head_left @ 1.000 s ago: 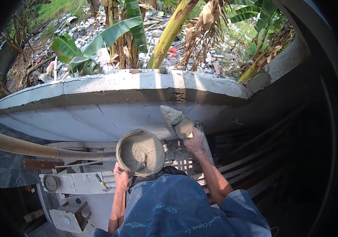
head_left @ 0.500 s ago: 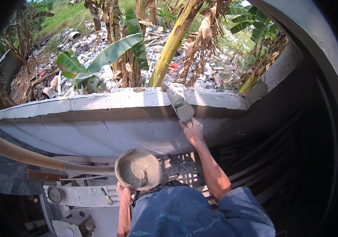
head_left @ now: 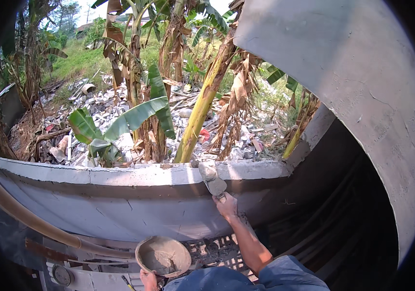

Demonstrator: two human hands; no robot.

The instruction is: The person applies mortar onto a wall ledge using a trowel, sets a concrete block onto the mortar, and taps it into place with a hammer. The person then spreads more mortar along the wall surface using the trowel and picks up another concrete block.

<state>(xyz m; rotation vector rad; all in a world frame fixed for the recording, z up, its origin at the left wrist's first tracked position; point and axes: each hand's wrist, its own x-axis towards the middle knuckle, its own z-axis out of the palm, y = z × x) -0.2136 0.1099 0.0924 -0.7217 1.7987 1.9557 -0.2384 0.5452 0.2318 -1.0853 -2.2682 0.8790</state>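
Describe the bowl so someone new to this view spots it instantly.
Find the long pale wall curving across the picture. Below it, near the bottom edge, left of centre, the left hand grips a wide, round bowl of grey paste. Unlike the round container farther left, it is held.

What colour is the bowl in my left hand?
The bowl is a dull greyish tan, seen best in the head view.
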